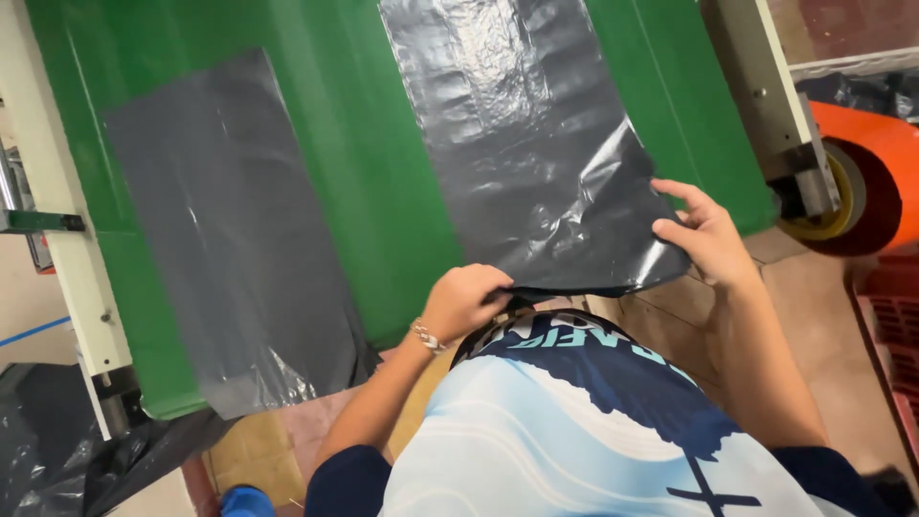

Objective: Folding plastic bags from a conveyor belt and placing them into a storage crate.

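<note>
A stack of dark grey plastic bags (536, 144) lies on the right side of a green conveyor belt (373, 172). My left hand (464, 299) pinches the near edge of that stack, close to my body. My right hand (706, 233) grips the near right corner of the same stack, thumb on top. A second flat pile of grey plastic bags (230, 230) lies on the left side of the belt, its near end hanging over the belt's edge. Neither hand touches that pile.
Cream metal frame rails (57, 211) (766, 86) run along both sides of the belt. An orange roll with a yellow core (862, 182) sits at the right. Crumpled black plastic (67, 460) lies at the lower left. A tiled floor (823, 345) lies below.
</note>
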